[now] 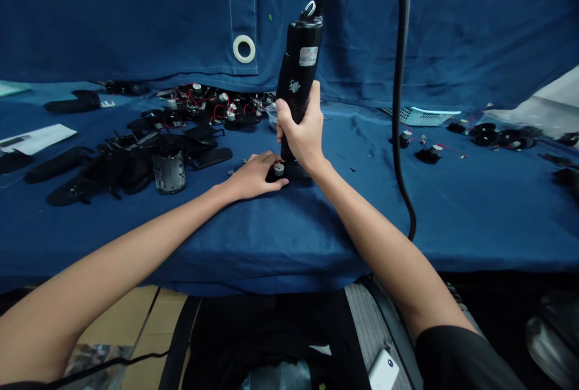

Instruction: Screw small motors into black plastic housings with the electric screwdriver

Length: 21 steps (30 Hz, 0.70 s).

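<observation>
Apparently midway through one piece: the right hand (306, 137) has its fingers wrapped round the black driver (295, 82), and the left hand (254, 176) pinches a black piece (279, 170) off the counter's (289, 230) front edge. Shells (122, 167) lie leftward; how many are finished, I cannot tell.

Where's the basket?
In the head view, the light-blue basket is at the table's back right, by the blue curtain, partly behind the black cable.

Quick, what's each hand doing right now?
Left hand: fingers on a black part.
Right hand: closed around the black tool, held upright.
</observation>
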Available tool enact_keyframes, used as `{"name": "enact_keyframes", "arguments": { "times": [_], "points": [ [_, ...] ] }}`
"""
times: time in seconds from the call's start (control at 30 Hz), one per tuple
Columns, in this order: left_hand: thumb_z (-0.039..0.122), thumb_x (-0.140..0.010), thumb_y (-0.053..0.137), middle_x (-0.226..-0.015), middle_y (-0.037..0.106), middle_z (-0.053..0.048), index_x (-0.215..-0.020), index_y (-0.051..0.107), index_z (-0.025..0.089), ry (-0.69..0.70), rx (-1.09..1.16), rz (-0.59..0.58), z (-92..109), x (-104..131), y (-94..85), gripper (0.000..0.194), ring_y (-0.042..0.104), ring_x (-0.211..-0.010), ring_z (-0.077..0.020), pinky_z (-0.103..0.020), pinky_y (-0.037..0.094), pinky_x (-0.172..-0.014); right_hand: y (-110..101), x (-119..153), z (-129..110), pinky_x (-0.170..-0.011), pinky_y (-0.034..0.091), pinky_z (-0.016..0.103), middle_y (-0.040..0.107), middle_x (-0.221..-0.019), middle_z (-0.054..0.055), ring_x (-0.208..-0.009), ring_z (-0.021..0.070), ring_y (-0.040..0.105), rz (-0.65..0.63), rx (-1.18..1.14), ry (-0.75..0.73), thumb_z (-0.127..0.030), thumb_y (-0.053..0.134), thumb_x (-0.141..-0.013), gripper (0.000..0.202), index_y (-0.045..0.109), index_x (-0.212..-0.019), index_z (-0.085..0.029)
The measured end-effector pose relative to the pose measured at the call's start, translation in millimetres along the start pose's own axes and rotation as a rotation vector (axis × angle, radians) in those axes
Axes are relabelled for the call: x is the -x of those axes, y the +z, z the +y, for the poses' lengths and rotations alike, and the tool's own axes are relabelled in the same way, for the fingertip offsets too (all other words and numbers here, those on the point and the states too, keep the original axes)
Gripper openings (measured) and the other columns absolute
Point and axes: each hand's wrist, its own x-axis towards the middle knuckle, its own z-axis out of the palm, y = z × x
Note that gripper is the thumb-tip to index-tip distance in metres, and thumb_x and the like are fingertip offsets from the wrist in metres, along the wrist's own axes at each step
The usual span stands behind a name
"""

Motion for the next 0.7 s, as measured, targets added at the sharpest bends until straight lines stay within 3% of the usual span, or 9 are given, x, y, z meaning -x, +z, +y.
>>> {"name": "enact_keyframes", "arguments": {
  "times": [0.7],
  "points": [
    [0.05,-0.084,0.059,-0.107,0.058,-0.008,-0.112,0.052,0.019,0.006,0.008,0.015,-0.6,-0.2,1.1,0.041,0.057,-0.099,-0.0271,-0.044,0.042,-0.095,1.7,-1.9,-5.3,-0.044,0.05,0.024,0.055,-0.067,-0.006,-0.048,0.0102,0.057,0.005,0.02,-0.012,-0.067,0.046,-0.086,0.047,0.038,-0.108,-0.027]
  ]
}}
